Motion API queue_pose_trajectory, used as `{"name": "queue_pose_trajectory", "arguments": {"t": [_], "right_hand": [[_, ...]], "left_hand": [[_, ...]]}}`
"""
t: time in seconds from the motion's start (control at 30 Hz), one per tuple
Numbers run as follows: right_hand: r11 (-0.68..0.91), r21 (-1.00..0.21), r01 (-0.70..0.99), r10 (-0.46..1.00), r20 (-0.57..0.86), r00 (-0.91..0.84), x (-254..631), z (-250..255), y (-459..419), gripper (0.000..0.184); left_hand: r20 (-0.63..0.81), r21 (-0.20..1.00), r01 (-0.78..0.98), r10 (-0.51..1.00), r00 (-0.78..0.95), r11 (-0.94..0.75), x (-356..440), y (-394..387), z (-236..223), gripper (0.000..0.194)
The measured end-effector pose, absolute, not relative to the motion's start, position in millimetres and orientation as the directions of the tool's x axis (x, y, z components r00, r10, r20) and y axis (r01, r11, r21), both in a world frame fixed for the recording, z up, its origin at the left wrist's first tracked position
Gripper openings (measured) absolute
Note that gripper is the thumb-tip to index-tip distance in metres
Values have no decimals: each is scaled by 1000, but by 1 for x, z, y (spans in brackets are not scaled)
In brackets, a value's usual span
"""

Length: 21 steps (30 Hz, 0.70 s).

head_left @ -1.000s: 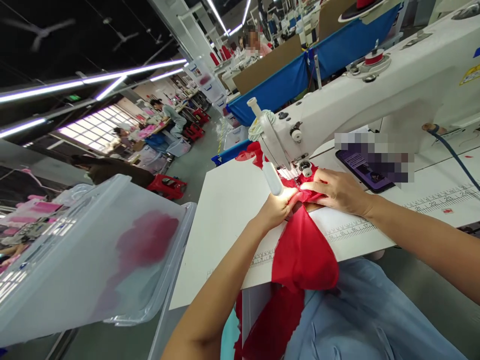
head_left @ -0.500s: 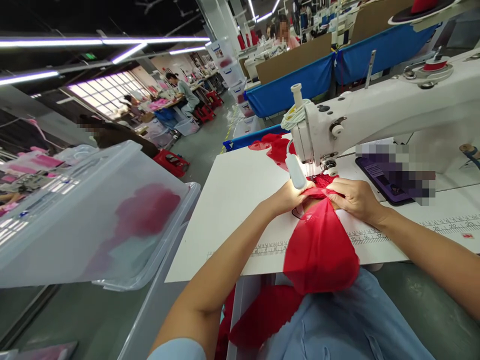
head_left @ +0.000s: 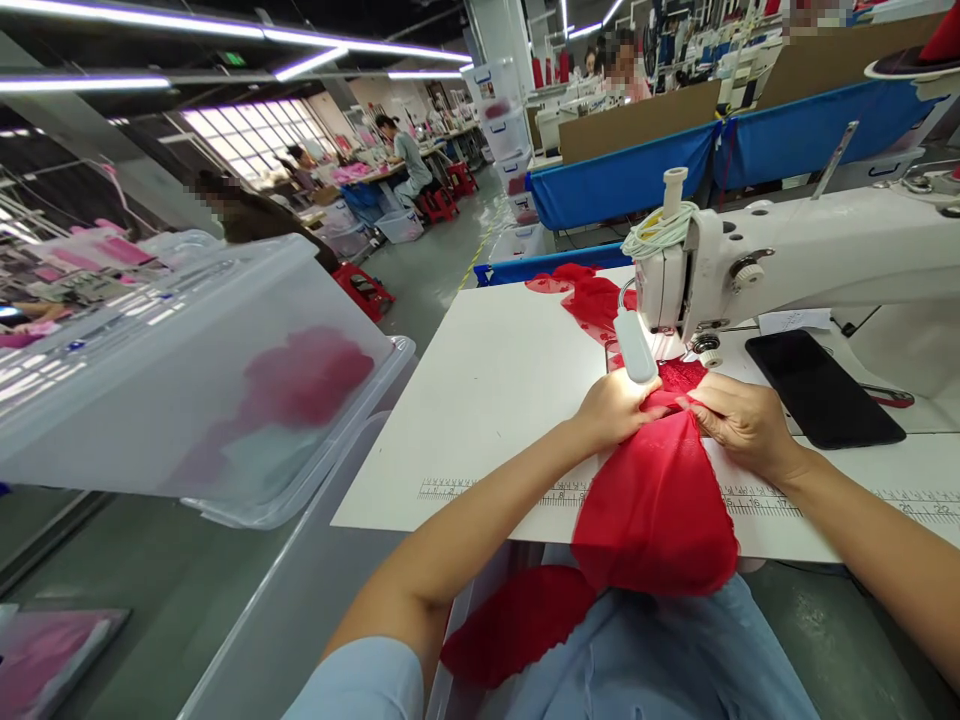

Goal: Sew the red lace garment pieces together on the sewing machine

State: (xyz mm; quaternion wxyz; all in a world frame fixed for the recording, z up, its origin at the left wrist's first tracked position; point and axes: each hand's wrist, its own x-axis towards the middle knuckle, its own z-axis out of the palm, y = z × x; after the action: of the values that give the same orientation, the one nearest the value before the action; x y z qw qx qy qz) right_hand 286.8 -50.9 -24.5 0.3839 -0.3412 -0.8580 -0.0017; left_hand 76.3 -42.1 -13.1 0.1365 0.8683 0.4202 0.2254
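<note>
From here, the red cloth (head_left: 660, 510) looks thin to me, the desk (head_left: 510, 400) smooth, the phone (head_left: 825, 390) glossy, the bin (head_left: 172, 410) cloudy plastic.

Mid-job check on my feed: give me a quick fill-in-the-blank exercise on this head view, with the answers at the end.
1. The left hand and right hand both hold fabric coloured ____.
2. The phone on the table lies closest to the ____ hand.
3. The large translucent bin stands on the person's ____ side.

Missing words: red; right; left.
</note>
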Motion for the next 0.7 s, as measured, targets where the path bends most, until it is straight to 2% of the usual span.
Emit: {"name": "queue_pose_trajectory", "arguments": {"t": [0.17, 0.33, 0.5, 0.7], "right_hand": [[798, -213, 564, 537, 676, -505, 287, -26, -50, 46], [807, -166, 566, 505, 690, -518, 287, -26, -51, 43], [813, -176, 555, 509, 680, -529, 288, -24, -50, 42], [785, -164, 597, 548, 634, -546, 286, -26, -50, 13]], "left_hand": [[258, 384, 634, 738, 624, -671, 70, -41, -12, 21], [241, 434, 525, 656, 715, -732, 64, -33, -8, 20], [237, 493, 489, 652, 720, -719, 61, -27, -1, 21], [232, 565, 457, 664, 711, -687, 63, -22, 2, 22]]}}
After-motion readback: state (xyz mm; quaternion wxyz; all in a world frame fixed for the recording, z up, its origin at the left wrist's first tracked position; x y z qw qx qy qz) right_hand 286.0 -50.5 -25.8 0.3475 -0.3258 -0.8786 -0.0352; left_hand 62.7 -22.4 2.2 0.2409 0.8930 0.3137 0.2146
